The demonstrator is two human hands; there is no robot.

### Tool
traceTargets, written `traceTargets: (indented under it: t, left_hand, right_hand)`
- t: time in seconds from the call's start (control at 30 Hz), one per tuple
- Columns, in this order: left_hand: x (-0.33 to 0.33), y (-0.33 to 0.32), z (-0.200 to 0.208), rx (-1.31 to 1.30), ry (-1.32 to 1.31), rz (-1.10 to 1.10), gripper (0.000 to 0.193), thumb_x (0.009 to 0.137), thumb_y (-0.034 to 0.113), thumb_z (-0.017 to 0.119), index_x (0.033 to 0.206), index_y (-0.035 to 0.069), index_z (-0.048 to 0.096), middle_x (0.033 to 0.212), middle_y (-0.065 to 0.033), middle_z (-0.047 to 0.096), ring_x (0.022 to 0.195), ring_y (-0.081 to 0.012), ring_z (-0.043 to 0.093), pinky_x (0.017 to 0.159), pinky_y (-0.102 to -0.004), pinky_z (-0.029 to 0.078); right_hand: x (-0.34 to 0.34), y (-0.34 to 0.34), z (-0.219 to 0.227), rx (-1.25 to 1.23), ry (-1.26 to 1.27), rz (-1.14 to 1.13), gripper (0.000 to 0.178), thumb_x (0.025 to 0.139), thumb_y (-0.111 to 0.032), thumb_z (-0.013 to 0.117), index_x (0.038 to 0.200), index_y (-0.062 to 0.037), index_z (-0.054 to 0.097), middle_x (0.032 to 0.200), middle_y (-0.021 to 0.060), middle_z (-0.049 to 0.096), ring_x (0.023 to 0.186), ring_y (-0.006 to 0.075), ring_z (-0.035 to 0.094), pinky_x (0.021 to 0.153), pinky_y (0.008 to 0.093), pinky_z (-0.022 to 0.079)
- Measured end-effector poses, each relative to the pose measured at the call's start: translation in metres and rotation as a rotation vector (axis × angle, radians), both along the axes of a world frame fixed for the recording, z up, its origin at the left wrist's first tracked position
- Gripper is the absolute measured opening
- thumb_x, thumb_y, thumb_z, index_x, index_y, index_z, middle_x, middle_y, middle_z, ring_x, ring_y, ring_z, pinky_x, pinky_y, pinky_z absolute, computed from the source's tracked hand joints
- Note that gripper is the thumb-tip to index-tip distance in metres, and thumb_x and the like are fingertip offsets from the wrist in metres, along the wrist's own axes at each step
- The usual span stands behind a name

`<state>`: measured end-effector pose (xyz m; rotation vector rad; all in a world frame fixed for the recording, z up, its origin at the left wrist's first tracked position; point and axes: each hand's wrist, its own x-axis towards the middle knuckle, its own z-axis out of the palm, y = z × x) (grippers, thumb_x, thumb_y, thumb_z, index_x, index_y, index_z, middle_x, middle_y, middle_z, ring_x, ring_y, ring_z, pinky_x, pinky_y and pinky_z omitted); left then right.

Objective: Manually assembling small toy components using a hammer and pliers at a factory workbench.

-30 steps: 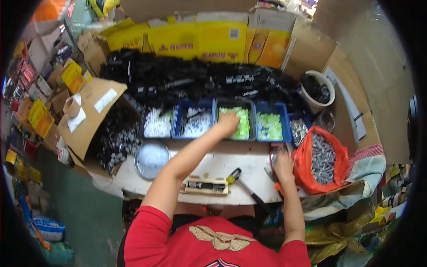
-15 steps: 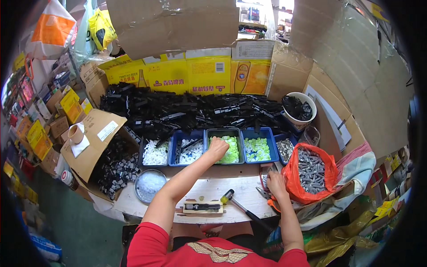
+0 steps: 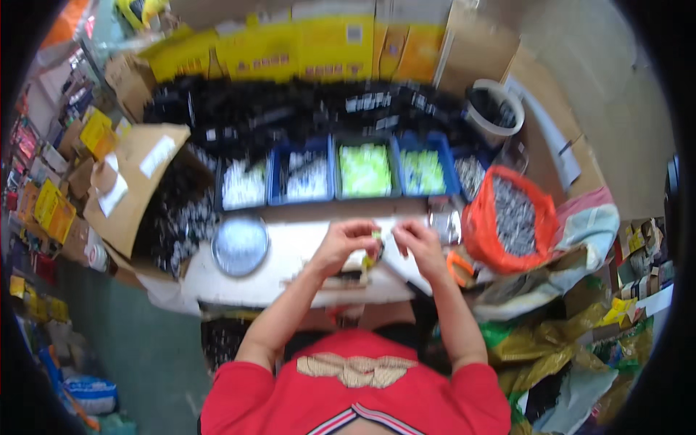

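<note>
My left hand (image 3: 346, 245) is raised over the middle of the white worktop (image 3: 290, 274), its fingertips closed on a small light-green piece (image 3: 376, 235). Close to its right, my right hand (image 3: 419, 245) has its thumb and fingers pinched together. Blur hides whatever is between them. The two hands are apart. Below my left hand lies a wooden block (image 3: 341, 283) with a dark part in it, partly covered by the hand. A hammer with a yellow head (image 3: 370, 258) lies between my hands, its black handle slanting to the lower right.
Behind the hands, blue bins hold white pieces (image 3: 244, 185) and green pieces (image 3: 365, 170). Black parts (image 3: 290, 116) are heaped behind them. A round dish (image 3: 240, 246) and an open carton (image 3: 134, 192) stand left; a red bag (image 3: 480, 228) of grey plugs stands right.
My left hand has come back from the green-piece bin with a green piece. My right hand has moved left from beside the red bag. The whole view has tilted downward.
</note>
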<state>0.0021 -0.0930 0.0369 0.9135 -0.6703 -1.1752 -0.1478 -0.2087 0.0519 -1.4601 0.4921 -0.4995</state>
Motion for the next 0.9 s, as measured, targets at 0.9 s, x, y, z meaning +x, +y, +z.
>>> traceTargets:
  t: [0.9]
  left_hand:
    - [-0.007,0.077,-0.036,0.062,0.119,0.272,0.013,0.081,0.005,0.059,0.092,-0.002,0.06,0.074,-0.0105,0.062,0.06,-0.0146,0.06,0.052,-0.0277,0.052]
  right_hand:
    - [0.039,0.067,-0.013,-0.427,0.055,0.181,0.01,0.081,-0.003,0.054,0.089,0.0021,0.058,0.077,0.01,0.057,0.065,0.0167,0.055,0.058,0.0257,0.042]
